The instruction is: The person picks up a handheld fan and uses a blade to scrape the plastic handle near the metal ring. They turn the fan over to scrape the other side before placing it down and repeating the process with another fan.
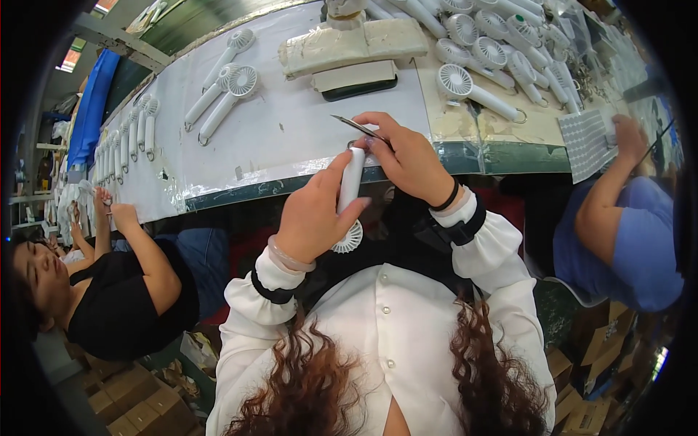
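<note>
My left hand (309, 214) is wrapped round the handle of a white handheld fan (352, 180). The fan's round head points down toward my lap, and its handle end points up at the table's front edge. My right hand (413, 166) grips slim, pointed metal tweezers (358, 126), their tip pointing left. The fingers of that hand also touch the handle end, where a small metal ring (354, 144) partly shows. Exactly how the fingers meet the ring is hidden.
Three white fans lie on the table (283, 156) at left; several more form a row (127, 142) farther left. A heap of fans (494, 47) is at back right, near a label sheet (582, 145). A padded stand (356, 47) is ahead. Co-workers sit on both sides.
</note>
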`<state>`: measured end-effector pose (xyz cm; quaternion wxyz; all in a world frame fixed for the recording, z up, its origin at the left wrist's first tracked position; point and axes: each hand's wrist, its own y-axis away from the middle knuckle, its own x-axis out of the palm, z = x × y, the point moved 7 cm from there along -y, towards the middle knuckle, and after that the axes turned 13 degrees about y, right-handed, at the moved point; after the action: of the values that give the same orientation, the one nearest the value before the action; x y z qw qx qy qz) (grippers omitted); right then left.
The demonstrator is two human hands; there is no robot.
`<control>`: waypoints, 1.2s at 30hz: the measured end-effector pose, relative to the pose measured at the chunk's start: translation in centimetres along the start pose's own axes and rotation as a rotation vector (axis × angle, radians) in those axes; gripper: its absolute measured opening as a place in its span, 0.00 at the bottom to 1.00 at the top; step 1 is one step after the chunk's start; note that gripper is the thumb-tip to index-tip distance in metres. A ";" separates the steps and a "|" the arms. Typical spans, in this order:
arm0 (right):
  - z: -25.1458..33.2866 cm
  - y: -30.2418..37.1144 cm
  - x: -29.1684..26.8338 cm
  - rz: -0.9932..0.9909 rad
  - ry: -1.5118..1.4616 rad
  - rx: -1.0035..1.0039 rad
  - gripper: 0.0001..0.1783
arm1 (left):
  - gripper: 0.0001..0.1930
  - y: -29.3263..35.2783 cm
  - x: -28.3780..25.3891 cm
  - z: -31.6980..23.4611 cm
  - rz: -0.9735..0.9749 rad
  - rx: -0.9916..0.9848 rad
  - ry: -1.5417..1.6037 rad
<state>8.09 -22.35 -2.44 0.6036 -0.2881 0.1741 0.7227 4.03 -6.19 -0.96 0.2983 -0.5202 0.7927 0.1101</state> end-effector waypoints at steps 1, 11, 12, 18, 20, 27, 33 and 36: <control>-0.1 0.0 0.4 0.002 -0.010 0.001 0.16 | 0.32 0.1 -0.2 0.1 0.004 -0.006 -0.007; 1.9 2.5 0.1 -0.173 0.326 -0.294 0.28 | 0.32 2.0 -2.8 2.8 -0.081 -0.229 0.029; 2.1 2.7 0.4 -0.163 0.383 -0.312 0.29 | 0.32 2.4 -3.0 3.3 -0.104 -0.273 0.073; 2.6 3.0 1.3 -0.162 0.484 -0.357 0.29 | 0.30 3.1 -3.5 3.6 -0.150 -0.224 0.086; 2.7 2.9 1.6 -0.146 0.487 -0.364 0.29 | 0.29 3.1 -3.5 3.7 -0.128 -0.215 0.085; 3.0 2.9 1.8 -0.141 0.477 -0.361 0.30 | 0.29 3.4 -3.7 4.0 -0.170 -0.229 0.144; 3.0 3.0 1.8 -0.146 0.480 -0.362 0.30 | 0.29 3.3 -3.7 4.0 -0.180 -0.238 0.159; 3.0 3.0 1.8 -0.140 0.490 -0.349 0.30 | 0.29 3.4 -3.6 4.2 -0.185 -0.257 0.193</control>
<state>4.41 -19.78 -1.55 0.5333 -0.5643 0.1672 0.6076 3.55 0.11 -2.66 0.1608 -0.6328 0.7457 0.1324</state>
